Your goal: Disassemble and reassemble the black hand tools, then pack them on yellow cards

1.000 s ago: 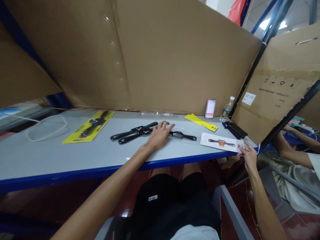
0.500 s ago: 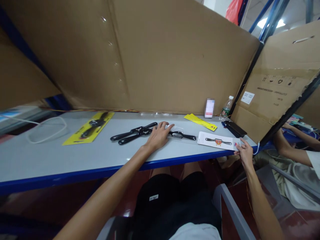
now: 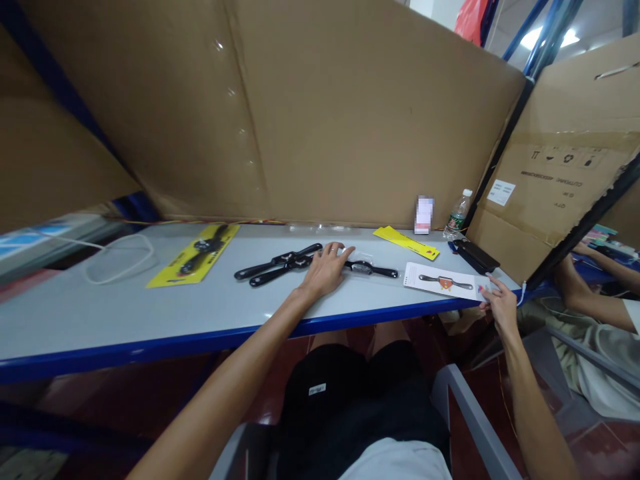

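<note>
My left hand (image 3: 326,270) rests over the left end of a black spokeshave (image 3: 367,268) in a clear plastic blister (image 3: 395,278), its fingers bent down on it; the covered handle is hidden. Just left of that hand, two more black spokeshaves (image 3: 273,269) lie side by side, their right ends partly behind it. Out to the right, my right hand (image 3: 500,303) pinches the right end of a white card (image 3: 415,277) printed with a spokeshave picture. This card lies flat near the table's front edge, beside the blister.
A packed spokeshave on a yellow card (image 3: 167,275) lies left. Yellow cards (image 3: 406,243), a phone (image 3: 424,215), a bottle (image 3: 456,217) and a black case (image 3: 475,257) stand or lie at back right. Cardboard walls (image 3: 350,120) enclose the table (image 3: 200,320). A co-worker's arm (image 3: 590,293) shows far right.
The whole view has shifted slightly, so everything appears a little further right. Both hands keep their places on the blister and the white card.
</note>
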`<action>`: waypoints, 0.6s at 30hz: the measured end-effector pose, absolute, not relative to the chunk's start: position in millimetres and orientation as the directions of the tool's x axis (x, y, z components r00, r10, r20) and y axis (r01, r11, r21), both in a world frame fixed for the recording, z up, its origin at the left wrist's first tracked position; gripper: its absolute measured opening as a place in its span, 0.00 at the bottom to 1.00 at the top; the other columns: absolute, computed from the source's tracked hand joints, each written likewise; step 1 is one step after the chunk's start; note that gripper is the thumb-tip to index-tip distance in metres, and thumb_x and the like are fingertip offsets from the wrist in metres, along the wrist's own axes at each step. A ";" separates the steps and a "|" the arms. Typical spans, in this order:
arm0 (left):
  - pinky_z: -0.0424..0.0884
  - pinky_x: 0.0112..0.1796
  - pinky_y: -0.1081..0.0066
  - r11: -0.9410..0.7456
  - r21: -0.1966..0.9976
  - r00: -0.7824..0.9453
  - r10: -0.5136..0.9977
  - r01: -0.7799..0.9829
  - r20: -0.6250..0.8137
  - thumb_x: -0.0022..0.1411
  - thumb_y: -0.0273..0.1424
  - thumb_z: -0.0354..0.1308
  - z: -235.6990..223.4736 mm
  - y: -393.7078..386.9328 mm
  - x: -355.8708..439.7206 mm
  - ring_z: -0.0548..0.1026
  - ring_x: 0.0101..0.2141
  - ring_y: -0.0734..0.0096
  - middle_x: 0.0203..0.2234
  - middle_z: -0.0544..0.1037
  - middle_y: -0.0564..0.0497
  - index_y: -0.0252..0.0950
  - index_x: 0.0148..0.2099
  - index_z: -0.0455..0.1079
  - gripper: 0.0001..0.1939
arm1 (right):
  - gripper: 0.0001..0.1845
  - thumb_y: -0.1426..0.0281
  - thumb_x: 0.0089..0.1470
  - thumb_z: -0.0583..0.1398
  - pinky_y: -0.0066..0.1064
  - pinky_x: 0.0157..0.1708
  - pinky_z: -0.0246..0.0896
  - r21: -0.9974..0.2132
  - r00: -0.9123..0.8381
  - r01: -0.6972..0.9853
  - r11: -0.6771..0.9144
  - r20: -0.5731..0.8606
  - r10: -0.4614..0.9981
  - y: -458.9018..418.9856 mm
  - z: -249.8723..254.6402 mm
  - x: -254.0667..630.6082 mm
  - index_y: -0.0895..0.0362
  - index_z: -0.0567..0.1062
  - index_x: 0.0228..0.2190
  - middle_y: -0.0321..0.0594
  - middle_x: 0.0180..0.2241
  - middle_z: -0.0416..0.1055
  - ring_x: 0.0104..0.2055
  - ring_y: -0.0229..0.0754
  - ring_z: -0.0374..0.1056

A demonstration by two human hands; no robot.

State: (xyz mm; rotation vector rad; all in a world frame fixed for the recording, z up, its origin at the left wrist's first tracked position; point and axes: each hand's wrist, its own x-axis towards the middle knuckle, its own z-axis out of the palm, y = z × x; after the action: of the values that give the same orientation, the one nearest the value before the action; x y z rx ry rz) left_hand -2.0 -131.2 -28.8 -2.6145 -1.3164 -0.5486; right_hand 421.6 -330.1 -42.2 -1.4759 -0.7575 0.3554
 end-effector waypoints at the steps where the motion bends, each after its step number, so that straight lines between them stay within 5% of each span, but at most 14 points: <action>1: 0.67 0.54 0.49 -0.599 0.020 0.545 0.742 0.801 0.391 0.56 0.20 0.51 -28.7 -131.3 -2.1 0.60 0.62 0.47 0.62 0.63 0.37 0.40 0.72 0.57 0.41 | 0.48 0.64 0.34 0.70 0.29 0.13 0.63 -0.969 0.726 0.225 0.101 0.236 0.646 -331.0 -42.3 422.3 0.66 0.72 0.59 0.31 0.19 0.71 0.14 0.38 0.64; 18: 0.67 0.52 0.49 -0.602 0.002 0.553 0.735 0.799 0.392 0.56 0.19 0.51 -27.2 -134.7 -3.9 0.60 0.61 0.44 0.62 0.64 0.36 0.39 0.72 0.57 0.40 | 0.42 0.67 0.39 0.67 0.27 0.14 0.60 -0.971 0.715 0.238 0.015 0.186 0.674 -312.2 -36.4 432.2 0.66 0.72 0.58 0.31 0.19 0.68 0.15 0.37 0.63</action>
State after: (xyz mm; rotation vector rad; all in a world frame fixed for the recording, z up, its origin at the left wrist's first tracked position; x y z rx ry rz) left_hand -3.9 -134.7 -27.2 -2.6091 -1.3023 -0.5347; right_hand 432.2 -312.2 -36.4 -1.5584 -0.7681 0.3971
